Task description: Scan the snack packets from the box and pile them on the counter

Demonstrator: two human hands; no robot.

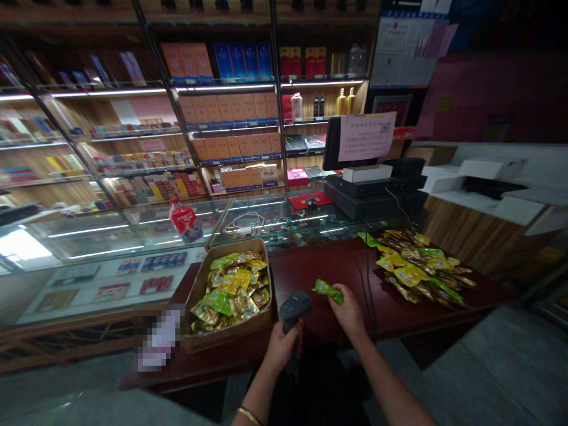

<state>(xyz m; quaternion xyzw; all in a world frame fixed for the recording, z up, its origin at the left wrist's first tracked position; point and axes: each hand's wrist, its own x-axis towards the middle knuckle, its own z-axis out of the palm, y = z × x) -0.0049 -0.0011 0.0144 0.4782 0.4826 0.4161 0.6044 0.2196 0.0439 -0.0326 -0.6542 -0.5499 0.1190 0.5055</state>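
My left hand (284, 342) is wrapped round the handle of a dark barcode scanner (295, 305), whose head tilts up above the table. A green snack packet (329, 290) is gripped in my right hand (348, 310), a short way right of the scanner. To the left, an open cardboard box (200, 284) holds several yellow, green and gold snack packets (235, 284). A loose pile of similar packets (412, 272) lies on the table's right side. The scanner's underside and part of the held packet are hidden by my fingers.
The dark red table (306, 260) stands against a glass display counter (213, 216). A red bottle (184, 220), a white cable (244, 223) and a mouse (312, 202) sit on the glass. A monitor (332, 142) stands behind. A black cord (369, 278) crosses the table.
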